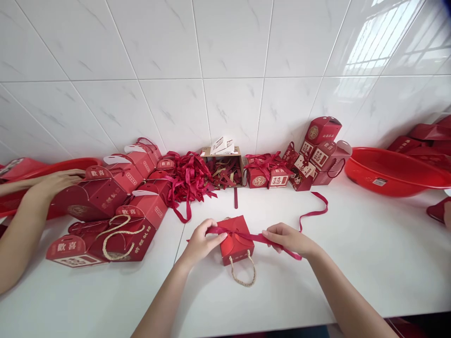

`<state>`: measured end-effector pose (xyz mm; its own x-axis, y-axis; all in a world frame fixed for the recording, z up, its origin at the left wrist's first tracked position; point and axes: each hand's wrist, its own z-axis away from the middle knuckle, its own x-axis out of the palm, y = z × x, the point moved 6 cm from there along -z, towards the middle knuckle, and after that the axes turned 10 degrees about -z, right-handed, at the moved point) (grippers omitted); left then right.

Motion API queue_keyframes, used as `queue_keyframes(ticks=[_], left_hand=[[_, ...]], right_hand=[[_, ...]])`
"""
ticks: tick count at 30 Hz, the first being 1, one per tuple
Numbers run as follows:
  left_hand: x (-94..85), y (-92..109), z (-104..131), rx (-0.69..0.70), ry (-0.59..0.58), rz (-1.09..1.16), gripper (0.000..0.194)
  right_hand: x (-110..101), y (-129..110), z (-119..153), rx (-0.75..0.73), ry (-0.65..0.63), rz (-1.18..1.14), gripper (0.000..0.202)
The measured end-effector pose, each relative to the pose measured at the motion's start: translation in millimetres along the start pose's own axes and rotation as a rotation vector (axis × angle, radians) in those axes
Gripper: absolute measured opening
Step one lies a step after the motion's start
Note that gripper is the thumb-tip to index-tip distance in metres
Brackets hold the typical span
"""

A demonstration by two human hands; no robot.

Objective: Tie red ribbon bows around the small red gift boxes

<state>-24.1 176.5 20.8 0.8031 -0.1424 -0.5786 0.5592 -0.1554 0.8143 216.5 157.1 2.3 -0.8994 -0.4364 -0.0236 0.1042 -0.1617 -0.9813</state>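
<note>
A small red box [237,256] with a rope handle [244,283] hanging toward me sits on the white table. A dark red ribbon [255,237] runs across its top, crossing near the middle. At the box's left edge, my left hand [206,240] pinches the ribbon between thumb and fingers. To the right of the box, my right hand [287,239] is closed on the ribbon's other side, with a loose tail hanging below it. The ribbon looks taut between both hands.
Red gift boxes [141,239] stand at the left, where another person's arm [31,211] reaches in. Behind are a ribbon pile [188,178], a cardboard box [242,164] and more gift boxes [322,131]. A red basin [391,176] is at right.
</note>
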Motion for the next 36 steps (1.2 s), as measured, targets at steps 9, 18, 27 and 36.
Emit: queue_keyframes(ticks=[9, 18, 27, 36], left_hand=[[16.5, 66.5, 10.9, 0.388, 0.213, -0.481, 0.032], [-0.9, 47.6, 0.0, 0.281, 0.482, -0.253, 0.019], [-9.2, 26.1, 2.4, 0.081, 0.251, -0.031, 0.025], [5.4, -26.5, -4.7, -0.169, -0.073, 0.071, 0.038]], right_hand=[[30.7, -58.1, 3.9, -0.212, -0.169, -0.307, 0.027], [28.3, -41.8, -12.4, -0.224, 0.144, 0.068, 0.031], [58.6, -37.2, -40.6, -0.353, 0.233, -0.011, 0.025], [71.6, -29.3, -37.1, -0.37, 0.173, -0.068, 0.023]])
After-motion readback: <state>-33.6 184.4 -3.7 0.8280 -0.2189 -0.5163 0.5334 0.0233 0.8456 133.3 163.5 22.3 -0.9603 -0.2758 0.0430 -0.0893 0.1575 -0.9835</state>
